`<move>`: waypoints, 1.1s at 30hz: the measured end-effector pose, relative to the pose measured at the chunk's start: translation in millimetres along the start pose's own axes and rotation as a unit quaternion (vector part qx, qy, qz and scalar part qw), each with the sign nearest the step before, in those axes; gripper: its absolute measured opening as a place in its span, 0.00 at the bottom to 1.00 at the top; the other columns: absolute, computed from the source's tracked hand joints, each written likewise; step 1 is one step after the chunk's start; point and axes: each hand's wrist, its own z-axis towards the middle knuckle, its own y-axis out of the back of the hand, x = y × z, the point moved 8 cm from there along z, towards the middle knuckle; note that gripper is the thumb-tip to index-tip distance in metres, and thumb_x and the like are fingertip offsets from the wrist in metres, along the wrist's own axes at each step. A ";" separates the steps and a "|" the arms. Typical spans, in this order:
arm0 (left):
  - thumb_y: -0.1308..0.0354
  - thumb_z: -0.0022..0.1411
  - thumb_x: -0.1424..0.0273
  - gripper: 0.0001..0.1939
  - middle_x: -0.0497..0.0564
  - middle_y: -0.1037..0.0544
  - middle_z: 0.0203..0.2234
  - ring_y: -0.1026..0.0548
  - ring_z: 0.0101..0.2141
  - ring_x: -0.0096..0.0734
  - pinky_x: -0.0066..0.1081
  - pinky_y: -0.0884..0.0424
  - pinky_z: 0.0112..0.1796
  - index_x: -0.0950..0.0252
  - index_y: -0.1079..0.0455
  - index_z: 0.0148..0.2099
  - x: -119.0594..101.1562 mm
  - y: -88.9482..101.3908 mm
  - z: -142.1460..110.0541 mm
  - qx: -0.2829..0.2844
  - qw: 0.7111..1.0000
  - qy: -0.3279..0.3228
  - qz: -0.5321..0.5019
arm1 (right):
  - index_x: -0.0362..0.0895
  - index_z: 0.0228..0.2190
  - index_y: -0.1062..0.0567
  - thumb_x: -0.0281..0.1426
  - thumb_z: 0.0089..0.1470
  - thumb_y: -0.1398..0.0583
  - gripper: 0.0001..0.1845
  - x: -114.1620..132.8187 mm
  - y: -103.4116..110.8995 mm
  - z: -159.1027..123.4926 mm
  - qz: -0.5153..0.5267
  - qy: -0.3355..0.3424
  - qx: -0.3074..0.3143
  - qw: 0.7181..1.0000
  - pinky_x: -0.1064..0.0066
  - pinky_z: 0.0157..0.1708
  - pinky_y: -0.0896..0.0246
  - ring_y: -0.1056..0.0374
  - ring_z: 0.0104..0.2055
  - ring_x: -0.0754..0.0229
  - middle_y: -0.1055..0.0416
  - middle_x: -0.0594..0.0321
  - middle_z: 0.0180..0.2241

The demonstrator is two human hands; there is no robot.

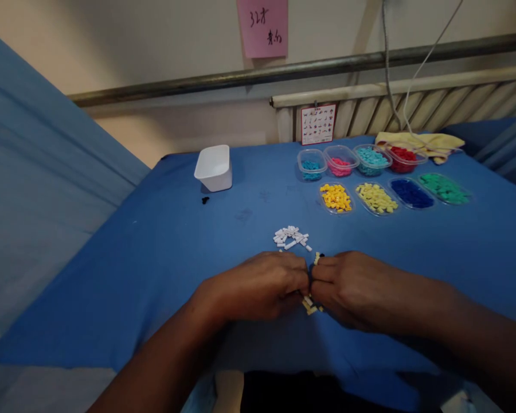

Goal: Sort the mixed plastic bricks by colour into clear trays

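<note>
Both hands meet at the middle of the blue-covered table, fingertips almost touching. My left hand (275, 284) is closed, its fingers bent down and pinched. My right hand (348, 289) is closed too, facing it. Small pale yellow building bricks (309, 305) show below and between the fingertips, some looking joined. Another pale yellow piece (317, 259), with a dark bit beside it, sticks out past the right fingers. The knuckles hide most of what is gripped. Just beyond the hands lies a loose pile of small white bricks (290, 237).
Clear tubs of bricks stand at the back right, among them yellow (336, 198), dark blue (411, 193) and green (445, 188). A white bin (214, 167) is at the back left, with black pieces (205, 200) before it. A yellow cloth (421, 141) lies near the radiator.
</note>
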 end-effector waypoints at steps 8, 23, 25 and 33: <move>0.37 0.66 0.77 0.07 0.50 0.19 0.38 0.21 0.42 0.38 0.36 0.26 0.46 0.60 0.25 0.43 -3.5 -2.4 -0.7 -0.004 0.999 0.035 0.022 | 0.45 0.39 0.21 0.29 0.68 0.38 0.05 -38.8 25.0 -13.8 0.121 -0.059 -0.055 0.989 0.66 0.38 0.37 0.27 0.37 0.58 0.21 0.61 0.35; 0.39 0.64 0.77 0.06 0.49 0.22 0.32 0.23 0.35 0.37 0.36 0.27 0.40 0.60 0.30 0.37 -5.9 -3.8 -3.3 -0.026 0.997 0.059 0.042 | 0.45 0.45 0.16 0.31 0.69 0.35 0.07 -110.9 1.3 19.7 0.132 -0.157 -0.237 0.950 0.64 0.45 0.31 0.22 0.43 0.55 0.17 0.57 0.42; 0.39 0.65 0.77 0.07 0.49 0.22 0.32 0.24 0.35 0.36 0.35 0.28 0.40 0.60 0.30 0.37 -6.8 -4.4 -2.5 -0.017 0.997 0.060 0.040 | 0.45 0.43 0.16 0.29 0.67 0.35 0.06 -114.5 1.4 13.6 0.168 -0.168 -0.249 0.939 0.66 0.43 0.31 0.22 0.42 0.56 0.17 0.58 0.40; 0.40 0.65 0.79 0.07 0.48 0.21 0.34 0.23 0.37 0.35 0.32 0.28 0.41 0.61 0.27 0.40 -4.6 0.8 -3.2 0.002 0.998 0.056 -0.032 | 0.45 0.39 0.15 0.31 0.64 0.36 0.07 -133.0 -7.5 3.2 0.273 -0.216 -0.280 0.895 0.67 0.37 0.32 0.24 0.35 0.59 0.18 0.62 0.35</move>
